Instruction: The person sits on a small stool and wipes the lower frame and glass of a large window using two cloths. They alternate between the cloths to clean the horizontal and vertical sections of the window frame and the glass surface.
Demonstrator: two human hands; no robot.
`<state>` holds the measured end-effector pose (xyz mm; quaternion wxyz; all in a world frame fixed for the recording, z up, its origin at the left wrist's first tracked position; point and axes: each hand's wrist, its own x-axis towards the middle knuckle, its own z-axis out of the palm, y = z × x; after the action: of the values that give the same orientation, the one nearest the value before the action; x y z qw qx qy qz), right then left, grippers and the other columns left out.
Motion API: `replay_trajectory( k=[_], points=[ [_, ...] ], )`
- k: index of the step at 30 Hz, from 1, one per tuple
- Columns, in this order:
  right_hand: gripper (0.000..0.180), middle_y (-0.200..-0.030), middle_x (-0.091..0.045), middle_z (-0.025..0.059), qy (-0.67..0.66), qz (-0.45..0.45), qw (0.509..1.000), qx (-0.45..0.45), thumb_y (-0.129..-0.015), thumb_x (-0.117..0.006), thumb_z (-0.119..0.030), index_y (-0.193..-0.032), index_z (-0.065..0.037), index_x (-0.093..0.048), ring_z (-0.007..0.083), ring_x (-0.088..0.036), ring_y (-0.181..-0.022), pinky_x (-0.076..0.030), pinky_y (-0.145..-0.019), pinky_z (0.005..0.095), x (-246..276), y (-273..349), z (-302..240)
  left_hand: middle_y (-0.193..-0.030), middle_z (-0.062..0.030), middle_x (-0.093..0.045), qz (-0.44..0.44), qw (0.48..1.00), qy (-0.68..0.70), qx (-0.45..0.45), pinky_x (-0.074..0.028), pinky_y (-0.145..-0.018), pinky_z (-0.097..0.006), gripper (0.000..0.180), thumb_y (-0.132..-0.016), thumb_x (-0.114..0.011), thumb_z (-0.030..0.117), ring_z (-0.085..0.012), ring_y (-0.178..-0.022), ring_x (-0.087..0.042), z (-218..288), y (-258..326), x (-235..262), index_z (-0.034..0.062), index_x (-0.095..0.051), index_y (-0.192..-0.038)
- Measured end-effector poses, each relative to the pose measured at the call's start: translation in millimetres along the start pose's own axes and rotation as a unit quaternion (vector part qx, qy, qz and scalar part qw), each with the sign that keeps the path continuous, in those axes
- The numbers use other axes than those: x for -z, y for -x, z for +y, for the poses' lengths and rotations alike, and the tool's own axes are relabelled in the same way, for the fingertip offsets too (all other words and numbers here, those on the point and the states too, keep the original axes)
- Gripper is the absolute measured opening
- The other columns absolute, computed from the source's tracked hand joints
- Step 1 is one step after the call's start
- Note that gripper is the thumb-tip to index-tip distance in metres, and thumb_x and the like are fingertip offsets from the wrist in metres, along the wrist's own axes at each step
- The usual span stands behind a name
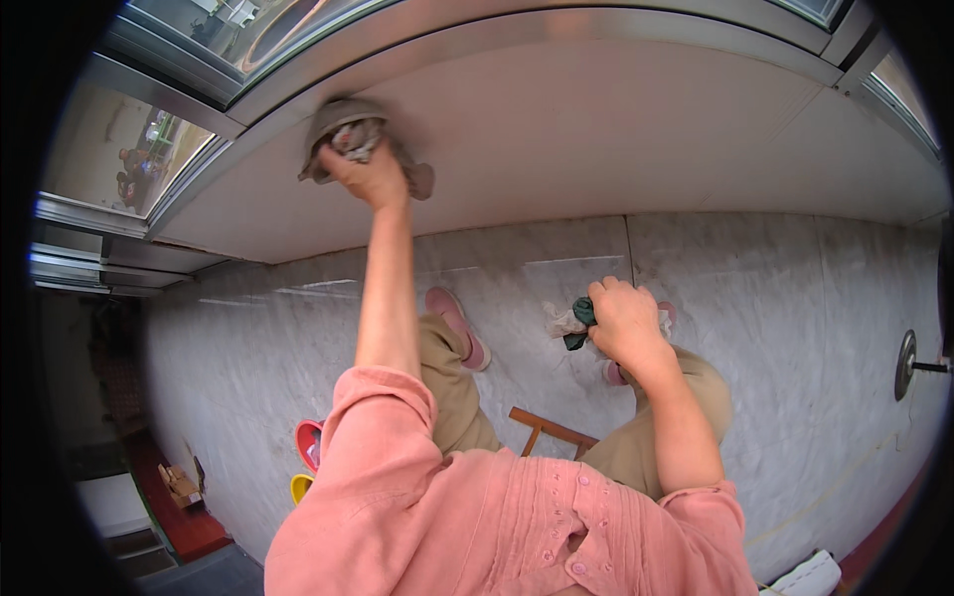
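Item: your left hand (370, 177) grips a grey-brown rag (343, 124), pressed to the window sill (596, 129) near its left end. Your right hand (621, 323) clutches a crumpled white-and-green cloth (568, 320) against the marble wall (775, 298).

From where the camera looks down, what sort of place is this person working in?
Probably a window ledge inside a home or building: a pale sill under a metal-framed window, a marble-clad wall below, and the left hand pressing a cloth on the sill.

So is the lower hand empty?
No, the right hand is closed around a bunched rag, white and dark green, while the left hand presses a grey cloth on the ledge.
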<state>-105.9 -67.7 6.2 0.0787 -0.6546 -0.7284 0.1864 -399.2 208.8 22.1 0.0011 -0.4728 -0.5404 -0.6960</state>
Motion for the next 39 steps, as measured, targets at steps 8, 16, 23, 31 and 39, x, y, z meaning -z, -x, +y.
replay_trajectory(
  k=[8, 16, 23, 31, 39],
  points=[
    [0.032, -0.100, -0.067, 0.0113, 0.015, -0.018, 1.000, -0.009, -0.070, -0.081, -0.009, -0.099, -0.007, -0.068, 0.0313, -0.067, -0.099, -0.050, -0.085, 0.0464, -8, -25, -14, -0.122, -0.0086, -0.062, -0.463, 0.790, -0.243, -0.319, -0.052, -0.096, -0.051, 0.052, -0.071, -0.078, 0.011, -0.0331, -0.117, -0.058, 18, 137, -47, 0.0236, -0.065, -0.120],
    [0.034, -0.100, -0.067, 0.0118, 0.010, -0.017, 0.999, -0.027, -0.069, -0.083, -0.009, -0.099, -0.006, -0.068, 0.0315, -0.067, -0.099, -0.050, -0.084, 0.0456, 7, -23, -12, -0.121, -0.0026, -0.069, -0.405, 0.710, -0.313, -0.484, -0.054, -0.095, -0.052, 0.047, -0.073, -0.077, 0.018, -0.0277, -0.115, -0.062, -106, 50, 36, 0.0225, -0.072, -0.120],
    [0.031, -0.095, -0.065, 0.0108, 0.004, 0.007, 1.000, -0.027, -0.068, -0.083, -0.009, -0.094, -0.006, -0.067, 0.0305, -0.067, -0.095, -0.050, -0.079, 0.0444, 16, -4, 10, -0.127, -0.0149, -0.064, -0.335, 0.874, -0.256, -0.243, -0.051, -0.101, -0.045, 0.060, -0.081, -0.078, 0.014, -0.0378, -0.118, -0.061, -141, 95, 38, 0.0070, -0.056, -0.136],
    [0.027, -0.092, -0.065, 0.0114, -0.030, 0.030, 0.998, -0.046, -0.066, -0.076, -0.002, -0.091, -0.006, -0.066, 0.0300, -0.066, -0.091, -0.048, -0.078, 0.0432, 14, 25, 43, -0.139, -0.0123, -0.049, -0.106, 0.887, 0.151, 0.423, -0.045, -0.109, -0.039, 0.071, -0.082, -0.075, -0.004, -0.0268, -0.126, -0.053, 44, 196, -100, 0.0015, -0.036, -0.141],
    [0.023, -0.094, -0.065, 0.0119, -0.058, 0.064, 0.993, -0.079, -0.070, -0.074, 0.000, -0.091, -0.006, -0.066, 0.0300, -0.066, -0.092, -0.048, -0.080, 0.0441, 26, 44, 53, -0.117, -0.0125, -0.055, -0.226, 0.945, 0.144, -0.190, -0.048, -0.095, -0.043, 0.056, -0.076, -0.075, -0.003, -0.0321, -0.107, -0.056, 182, 191, -179, 0.0098, -0.051, -0.125]
  ],
)
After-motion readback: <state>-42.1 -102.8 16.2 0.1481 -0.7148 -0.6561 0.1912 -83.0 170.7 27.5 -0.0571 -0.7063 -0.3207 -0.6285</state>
